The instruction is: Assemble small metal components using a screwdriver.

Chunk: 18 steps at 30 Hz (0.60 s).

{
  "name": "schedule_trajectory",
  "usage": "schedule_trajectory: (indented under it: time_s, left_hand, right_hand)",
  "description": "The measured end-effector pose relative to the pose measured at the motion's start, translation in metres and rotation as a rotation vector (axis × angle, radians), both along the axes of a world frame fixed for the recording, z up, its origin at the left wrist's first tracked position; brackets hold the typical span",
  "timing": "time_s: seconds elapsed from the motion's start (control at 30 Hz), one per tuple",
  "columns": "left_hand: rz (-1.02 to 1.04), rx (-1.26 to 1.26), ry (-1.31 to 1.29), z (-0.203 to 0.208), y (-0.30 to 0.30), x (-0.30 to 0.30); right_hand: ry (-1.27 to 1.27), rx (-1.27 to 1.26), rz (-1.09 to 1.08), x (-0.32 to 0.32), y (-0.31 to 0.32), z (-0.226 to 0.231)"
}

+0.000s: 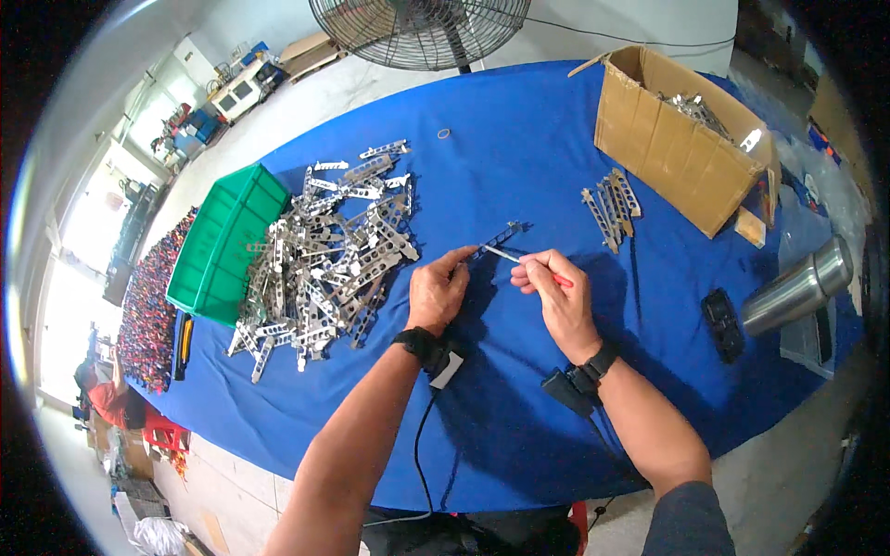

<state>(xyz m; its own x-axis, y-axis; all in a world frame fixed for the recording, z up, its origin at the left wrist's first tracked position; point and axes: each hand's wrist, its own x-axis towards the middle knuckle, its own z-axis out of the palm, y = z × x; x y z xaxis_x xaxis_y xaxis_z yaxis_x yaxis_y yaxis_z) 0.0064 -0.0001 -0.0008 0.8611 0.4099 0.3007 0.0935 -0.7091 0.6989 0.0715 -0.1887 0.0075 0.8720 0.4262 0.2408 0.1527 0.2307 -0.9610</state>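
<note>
My left hand (438, 289) is closed in a pinch at the near end of a perforated metal strip (501, 237), which points away to the right. In my right hand (564, 301) is a slim tool (502, 253) with a pale, thin shaft and some red at the grip. Its tip meets the strip close to my left fingertips; whether it enters a hole is too small to tell. Left of my hands lies a big heap of similar metal strips (324, 259). Several more strips (612, 208) lie side by side to the right.
A green plastic bin (209, 243) lies tipped beside the heap. At the far right stands an open cardboard box (669, 153) holding metal parts. A steel flask (799, 285) and a black object (721, 324) are near the right edge. Cables trail from both wrists. A fan (419, 32) stands beyond the blue cloth (519, 120).
</note>
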Motion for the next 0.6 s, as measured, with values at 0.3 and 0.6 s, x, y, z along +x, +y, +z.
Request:
schedule_trajectory:
  time_s: [0.3,0.6]
  left_hand:
    - [0.02,-0.017,0.014,0.0003,-0.0008,-0.001]
    - [0.023,-0.028,0.009,-0.0007,-0.0021,-0.001]
  right_hand:
    - [0.004,-0.009,0.007,0.0006,0.0,-0.0026]
    - [0.007,0.02,0.017,0.0004,-0.0011,-0.0037]
